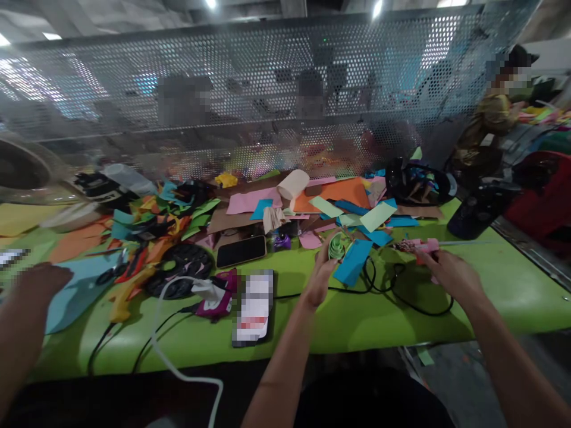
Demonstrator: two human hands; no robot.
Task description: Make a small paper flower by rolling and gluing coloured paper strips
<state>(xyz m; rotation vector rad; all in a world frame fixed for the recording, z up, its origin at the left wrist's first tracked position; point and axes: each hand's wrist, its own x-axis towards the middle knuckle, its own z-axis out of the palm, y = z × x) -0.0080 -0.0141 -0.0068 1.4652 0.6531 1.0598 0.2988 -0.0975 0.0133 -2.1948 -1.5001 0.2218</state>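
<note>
My left hand point(317, 279) is closed around a light-green coiled strip point(338, 246), wound like a spiral. Right beside the coil is a blue rectangular piece point(354, 263); I cannot tell whether my fingers touch it. A pink glue gun point(426, 245) is gripped in my right hand point(452, 274), its nozzle end pointing left toward the coil and a pale glue stick point(464, 242) jutting out behind. A black cord point(414, 304) loops over the green table below the gun.
Foam sheets and scraps point(339, 193) crowd the table's back against a perforated metal screen point(267, 77). Two phones point(241, 252), a yellow glue gun point(129, 294) and a dark tumbler point(479, 211) stand or lie around. Another person's hand point(44, 282) is at left.
</note>
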